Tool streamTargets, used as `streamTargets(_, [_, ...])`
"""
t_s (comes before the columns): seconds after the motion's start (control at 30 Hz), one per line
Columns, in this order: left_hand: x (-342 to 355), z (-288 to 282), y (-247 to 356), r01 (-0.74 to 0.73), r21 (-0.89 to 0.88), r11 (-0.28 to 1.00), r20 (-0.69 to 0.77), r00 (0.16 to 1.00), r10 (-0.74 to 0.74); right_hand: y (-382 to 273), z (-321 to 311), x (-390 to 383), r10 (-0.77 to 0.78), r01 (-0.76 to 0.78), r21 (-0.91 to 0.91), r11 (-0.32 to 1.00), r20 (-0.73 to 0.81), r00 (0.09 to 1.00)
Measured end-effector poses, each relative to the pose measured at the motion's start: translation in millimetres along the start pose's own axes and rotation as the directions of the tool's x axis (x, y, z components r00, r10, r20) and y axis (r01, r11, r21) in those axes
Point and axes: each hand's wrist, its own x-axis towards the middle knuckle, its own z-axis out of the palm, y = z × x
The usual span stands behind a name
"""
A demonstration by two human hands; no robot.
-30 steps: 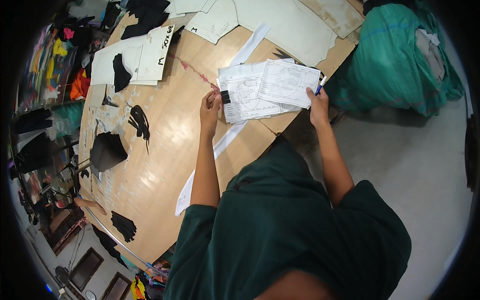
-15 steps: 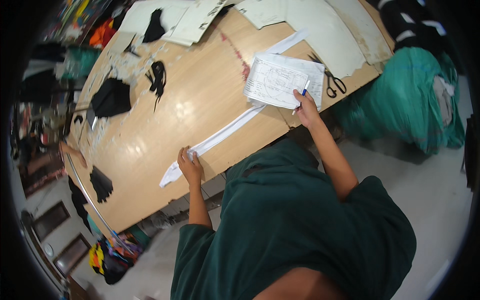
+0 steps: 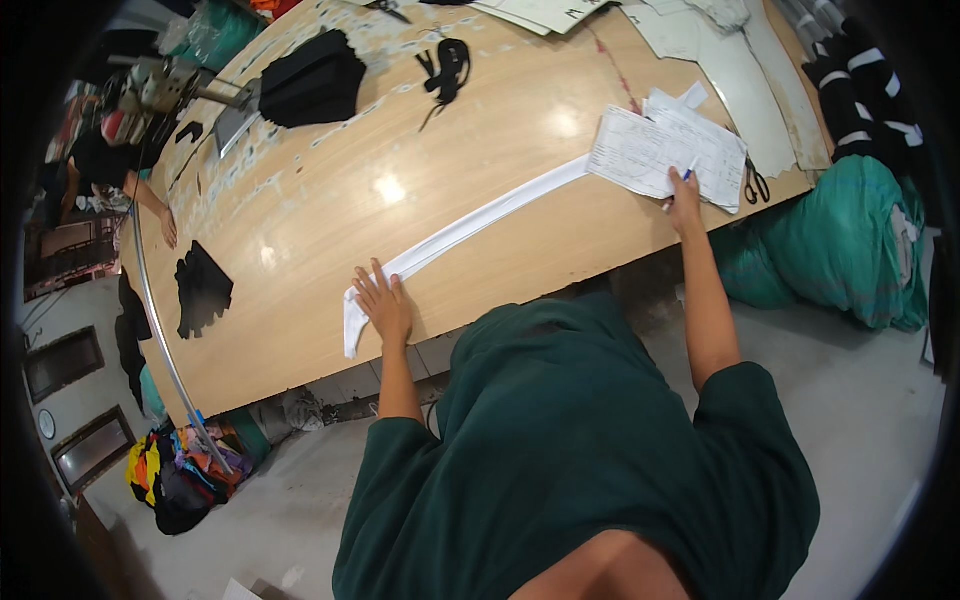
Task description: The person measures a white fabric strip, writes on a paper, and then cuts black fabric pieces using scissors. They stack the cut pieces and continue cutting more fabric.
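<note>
A long white fabric strip [image 3: 490, 216] runs diagonally across the wooden table, its near-left end bent toward the table's front edge. My left hand [image 3: 385, 305] lies on the strip close to that end, fingers spread. At the right, my right hand [image 3: 685, 203] is closed on a blue-and-white pen [image 3: 692, 170] at the lower edge of several paper sheets [image 3: 640, 150]. These sheets cover part of the strip, whose far end shows beyond them. Black-handled scissors [image 3: 758, 184] stick out from beside the sheets; their blades are mostly hidden.
Black fabric pieces [image 3: 312, 80] and a black cord bundle [image 3: 452, 70] lie farther back. Pale pattern boards [image 3: 745, 90] cover the far right. A green sack [image 3: 840, 245] stands beside the table. At the left are a metal rail [image 3: 160, 325] and another person's hand [image 3: 168, 228].
The view has swung left, so the table appears farther right. The top sheet now sits fanned out left of the others. The strip's near end bends more sharply, and my left fingers are spread wider.
</note>
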Motion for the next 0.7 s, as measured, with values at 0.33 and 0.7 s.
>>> streamTargets(0.33, [65.4, -47.3, -243.5, 0.316, 0.127, 0.940, -0.183, 0.939, -0.291, -59.7, 59.3, -114.8, -0.087, 0.095, -0.139, 0.986, 0.065, 0.994])
streamTargets(0.7, [24.1, -74.4, 56.3, 0.050, -0.947, 0.317, 0.182, 0.898, 0.401, -119.2, 159.2, -273.5, -0.181, 0.179, 0.049, 0.983, 0.463, 0.868])
